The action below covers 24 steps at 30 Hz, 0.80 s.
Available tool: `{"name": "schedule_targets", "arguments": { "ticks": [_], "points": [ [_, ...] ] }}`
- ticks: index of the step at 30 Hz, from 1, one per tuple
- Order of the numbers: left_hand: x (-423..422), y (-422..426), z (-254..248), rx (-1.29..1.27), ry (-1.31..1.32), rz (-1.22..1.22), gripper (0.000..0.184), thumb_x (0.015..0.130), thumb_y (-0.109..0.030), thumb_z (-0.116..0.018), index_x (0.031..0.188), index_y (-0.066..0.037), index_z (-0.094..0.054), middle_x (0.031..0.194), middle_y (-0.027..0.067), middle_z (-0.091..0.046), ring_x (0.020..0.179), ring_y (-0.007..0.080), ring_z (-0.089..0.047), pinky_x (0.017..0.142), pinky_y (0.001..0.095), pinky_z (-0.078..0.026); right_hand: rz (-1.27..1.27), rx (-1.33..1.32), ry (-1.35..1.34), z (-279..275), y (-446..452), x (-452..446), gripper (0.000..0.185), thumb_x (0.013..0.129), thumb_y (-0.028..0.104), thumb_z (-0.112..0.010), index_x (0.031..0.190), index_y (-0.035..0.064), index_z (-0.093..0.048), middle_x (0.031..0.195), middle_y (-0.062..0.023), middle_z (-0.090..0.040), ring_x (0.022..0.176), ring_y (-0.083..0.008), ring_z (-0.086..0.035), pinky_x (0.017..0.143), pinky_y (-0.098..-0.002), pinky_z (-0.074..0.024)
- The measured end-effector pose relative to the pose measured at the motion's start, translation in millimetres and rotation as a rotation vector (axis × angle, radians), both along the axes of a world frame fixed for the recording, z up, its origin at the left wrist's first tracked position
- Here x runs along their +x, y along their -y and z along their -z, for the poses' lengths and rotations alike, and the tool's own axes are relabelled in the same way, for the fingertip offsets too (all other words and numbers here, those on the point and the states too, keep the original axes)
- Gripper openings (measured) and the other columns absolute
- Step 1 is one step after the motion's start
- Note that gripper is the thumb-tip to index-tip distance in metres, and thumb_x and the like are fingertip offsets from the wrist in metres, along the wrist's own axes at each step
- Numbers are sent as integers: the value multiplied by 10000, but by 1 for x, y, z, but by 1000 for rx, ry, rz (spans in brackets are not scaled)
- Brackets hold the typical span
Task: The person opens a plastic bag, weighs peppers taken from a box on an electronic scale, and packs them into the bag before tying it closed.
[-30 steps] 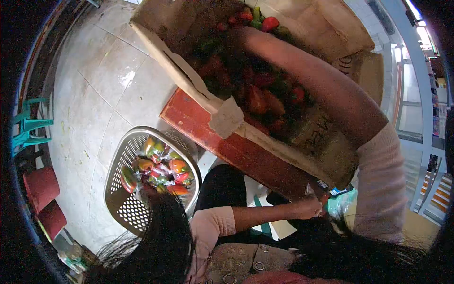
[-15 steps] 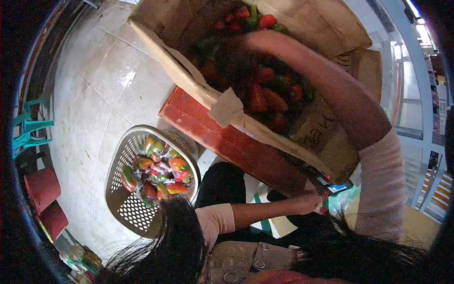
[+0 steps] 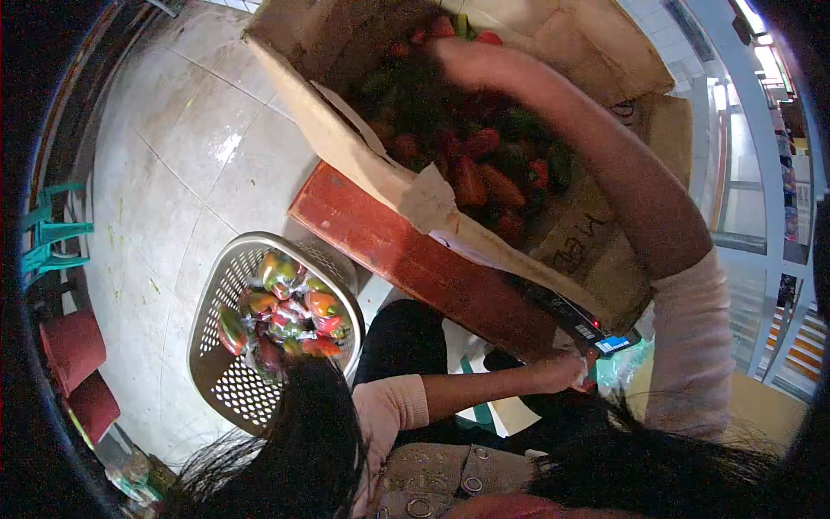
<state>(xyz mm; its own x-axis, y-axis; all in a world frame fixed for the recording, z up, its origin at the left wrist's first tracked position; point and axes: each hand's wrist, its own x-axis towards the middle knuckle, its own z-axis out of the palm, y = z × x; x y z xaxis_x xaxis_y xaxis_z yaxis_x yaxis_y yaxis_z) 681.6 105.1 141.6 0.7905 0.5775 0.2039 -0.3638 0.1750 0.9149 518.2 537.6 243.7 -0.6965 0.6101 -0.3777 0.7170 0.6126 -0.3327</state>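
Observation:
Inside the large cardboard box [image 3: 596, 259] lie many red and green peppers [image 3: 484, 182]. My right arm reaches over the box's right side, and my right hand [image 3: 445, 65] is among the peppers at the back, its fingers hidden in shadow. Below the box's front edge, my left hand [image 3: 566, 374] is closed on what looks like a clear plastic bag, with something red at its fingertips. A black device with a lit blue display [image 3: 612, 344] sits just above that hand.
A grey perforated basket [image 3: 203, 342] with plastic-wrapped peppers [image 3: 281, 311] stands on the tiled floor at the left. The box rests on a red bench [image 3: 346, 216]. Green plastic [image 3: 622, 368] lies beside the device. Green and red stools [image 3: 73, 337] are at the far left.
My right hand has shifted slightly within the box among the peppers. My left hand stays nearly in place. The device's display shows more clearly than at first.

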Motion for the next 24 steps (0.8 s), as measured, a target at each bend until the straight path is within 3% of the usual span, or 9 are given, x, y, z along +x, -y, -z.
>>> {"name": "schedule_targets", "arguments": {
  "ticks": [4, 9, 15, 17, 19, 20, 22, 24],
  "points": [
    [-6, 0, -7, 28, -95, 26, 275, 895, -227, -439, 841, 1, -581, 820, 139, -608, 739, 273, -573, 738, 416, -452, -82, -43, 143, 11, 35, -12, 337, 752, 157, -610, 1054, 9, -600, 926, -158, -643, 828, -233, -623, 732, -379, -496],
    [-28, -32, -36, 161, -380, 328, 286, 921, -217, -349, 786, -24, -512, 731, 123, -542, 629, 233, -485, 656, 398, -426, -116, 39, 273, 20, 50, -22, 356, 751, 178, -617, 1063, 8, -598, 917, -142, -643, 816, -227, -620, 726, -367, -495],
    [-2, 4, 16, 235, -192, 38, 285, 880, -137, -357, 895, 32, -586, 935, 242, -571, 896, 342, -567, 814, 431, -432, -95, 21, 309, 24, 42, -22, 381, 750, 203, -626, 1074, 6, -596, 907, -124, -643, 803, -220, -616, 720, -354, -494],
    [-34, -22, -28, 182, -181, 39, 202, 851, -110, -409, 813, 4, -572, 793, 195, -581, 738, 329, -574, 704, 422, -459, -83, -4, 312, 26, 35, -18, 389, 749, 211, -629, 1078, 6, -596, 904, -117, -643, 798, -218, -614, 718, -349, -494],
    [-31, -17, -22, 306, -210, 30, 177, 839, -100, -436, 770, -8, -570, 723, 174, -587, 659, 327, -577, 652, 422, -471, -56, -66, 281, 28, 25, -11, 397, 749, 220, -631, 1082, 5, -595, 900, -111, -643, 794, -216, -613, 716, -344, -493],
    [-7, 8, 20, 459, -245, 19, 185, 842, -104, -436, 769, -6, -575, 725, 177, -587, 660, 331, -577, 656, 427, -469, -30, -114, 247, 26, 18, -6, 402, 749, 224, -633, 1084, 5, -595, 899, -108, -643, 792, -215, -612, 715, -342, -493],
    [-3, 10, 25, 590, -298, 5, 201, 849, -115, -437, 766, -1, -581, 731, 186, -588, 670, 340, -581, 663, 441, -467, 55, -219, 124, 16, 7, 8, 410, 748, 232, -636, 1087, 4, -594, 895, -102, -643, 787, -212, -611, 713, -337, -493],
    [-13, -1, 10, 497, -331, 30, 216, 858, -128, -437, 770, 5, -583, 745, 196, -592, 692, 350, -589, 671, 458, -466, 189, -337, -63, 1, 1, 21, 419, 748, 240, -638, 1091, 4, -594, 892, -96, -643, 783, -210, -610, 710, -333, -492]
  ]
}}
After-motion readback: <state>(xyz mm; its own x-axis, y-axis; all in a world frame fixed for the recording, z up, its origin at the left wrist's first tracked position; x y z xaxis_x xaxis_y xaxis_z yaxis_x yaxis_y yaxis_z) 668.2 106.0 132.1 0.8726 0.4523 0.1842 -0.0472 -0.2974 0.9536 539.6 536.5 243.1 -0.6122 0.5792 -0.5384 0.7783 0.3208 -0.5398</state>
